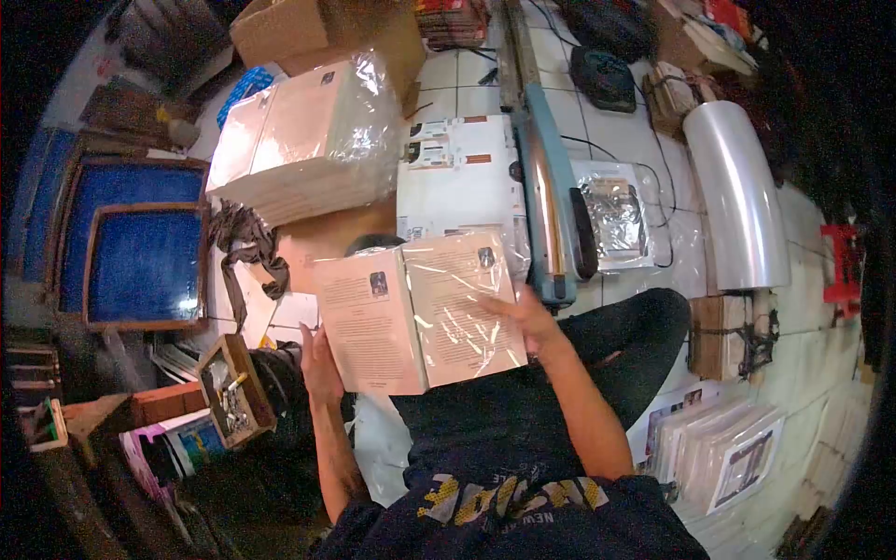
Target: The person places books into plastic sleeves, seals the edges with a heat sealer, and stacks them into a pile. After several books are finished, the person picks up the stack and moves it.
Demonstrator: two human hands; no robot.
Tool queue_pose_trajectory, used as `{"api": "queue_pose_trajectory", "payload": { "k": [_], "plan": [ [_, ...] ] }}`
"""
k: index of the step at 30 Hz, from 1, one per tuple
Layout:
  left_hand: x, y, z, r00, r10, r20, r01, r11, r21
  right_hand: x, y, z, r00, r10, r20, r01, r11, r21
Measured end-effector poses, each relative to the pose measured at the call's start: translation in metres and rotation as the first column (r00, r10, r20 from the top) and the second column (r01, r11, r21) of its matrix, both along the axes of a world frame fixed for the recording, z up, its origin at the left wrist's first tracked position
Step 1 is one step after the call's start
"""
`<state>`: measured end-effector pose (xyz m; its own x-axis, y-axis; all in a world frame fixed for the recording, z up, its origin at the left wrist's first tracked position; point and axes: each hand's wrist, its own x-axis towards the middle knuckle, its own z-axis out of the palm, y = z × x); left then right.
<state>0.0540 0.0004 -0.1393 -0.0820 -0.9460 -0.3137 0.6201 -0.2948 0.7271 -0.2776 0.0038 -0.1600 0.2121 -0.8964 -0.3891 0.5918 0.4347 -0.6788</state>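
Books [434,317], two side by side under glossy clear film, held above the lap with printed covers up, each bearing one small dark picture near the top. Left hand [323,366] at the left edge, fingers partly hidden; cannot tell whether pinching. Right hand [534,322] blurred at the opposite edge, fingers stretched over the film; thumb unclear, so again cannot tell whether pinching. Just beyond, white labelled packaging [457,191] beside a long blue-grey heat sealer [544,159]. Farther left, a thick film-wrapped book stack [303,126] in front of a cardboard box [280,37]; nearer, a crumpled dark cloth strip [245,271]. Well out to the left, brown-framed blue panels [145,271]; closer in, a wooden ashtray [254,392] with cigarette butts. To the right, a large roll of clear film [737,196], near a cord-tied bundle [714,336]. At lower right, a row of film-wrapped prints [714,443]. Underneath, white floor tiles [474,70].
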Motion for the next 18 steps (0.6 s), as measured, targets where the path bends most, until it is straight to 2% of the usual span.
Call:
{"api": "queue_pose_trajectory", "payload": {
  "k": [1, 3, 4, 5, 8, 11, 12, 13, 14, 15, 17, 18],
  "plan": [
    [0.006, -0.004, -0.007, 1.0, -0.012, -0.007, 0.012, 1.0, 0.001, 0.0, 0.0, 0.0, 1.0, -0.012, -0.007, 0.012, 1.0, 0.001],
    [0.004, -0.009, 0.005, 0.94, -0.152, 0.306, 0.16, 0.987, -0.002, 0.002, 0.002, 0.006, 0.997, 0.023, -0.075, -0.024, 1.0, -0.018],
    [0.004, -0.012, 0.014, 0.871, -0.161, 0.464, 0.187, 0.982, -0.011, 0.002, 0.002, 0.008, 0.999, -0.001, -0.05, 0.002, 1.0, 0.016],
    [0.002, -0.013, 0.029, 0.868, -0.164, 0.469, 0.194, 0.981, -0.015, 0.0, 0.002, 0.013, 0.999, -0.008, -0.045, 0.009, 1.0, 0.011],
    [-0.03, -0.009, 0.101, 0.669, -0.058, 0.741, 0.202, 0.974, -0.107, -0.01, 0.012, 0.014, 1.0, -0.028, 0.004, 0.028, 1.0, 0.003],
    [-0.038, 0.004, 0.145, 0.652, 0.042, 0.757, 0.143, 0.974, -0.177, -0.016, 0.023, -0.009, 0.998, -0.027, -0.055, 0.027, 1.0, -0.012],
    [-0.034, 0.006, 0.155, 0.648, 0.037, 0.761, 0.147, 0.974, -0.172, -0.022, 0.028, -0.011, 0.977, -0.056, 0.207, 0.038, 0.995, 0.09],
    [-0.027, 0.007, 0.166, 0.718, 0.042, 0.695, 0.147, 0.967, -0.21, -0.025, 0.033, -0.013, 0.886, -0.11, 0.45, 0.025, 0.982, 0.189],
    [-0.022, 0.006, 0.171, 0.781, 0.044, 0.622, 0.144, 0.958, -0.249, -0.024, 0.038, -0.023, 0.906, -0.126, 0.404, 0.064, 0.985, 0.162],
    [-0.019, 0.003, 0.17, 0.779, 0.038, 0.625, 0.153, 0.956, -0.249, -0.022, 0.038, -0.008, 0.903, -0.133, 0.408, 0.072, 0.984, 0.162],
    [-0.014, -0.002, 0.16, 0.604, 0.048, 0.796, 0.115, 0.982, -0.147, -0.021, 0.044, 0.025, 0.996, -0.079, 0.035, 0.077, 0.996, 0.038],
    [-0.023, -0.005, 0.156, 0.526, 0.057, 0.848, 0.104, 0.986, -0.131, -0.028, 0.051, 0.027, 0.993, -0.113, -0.034, 0.116, 0.99, 0.08]
  ]
}}
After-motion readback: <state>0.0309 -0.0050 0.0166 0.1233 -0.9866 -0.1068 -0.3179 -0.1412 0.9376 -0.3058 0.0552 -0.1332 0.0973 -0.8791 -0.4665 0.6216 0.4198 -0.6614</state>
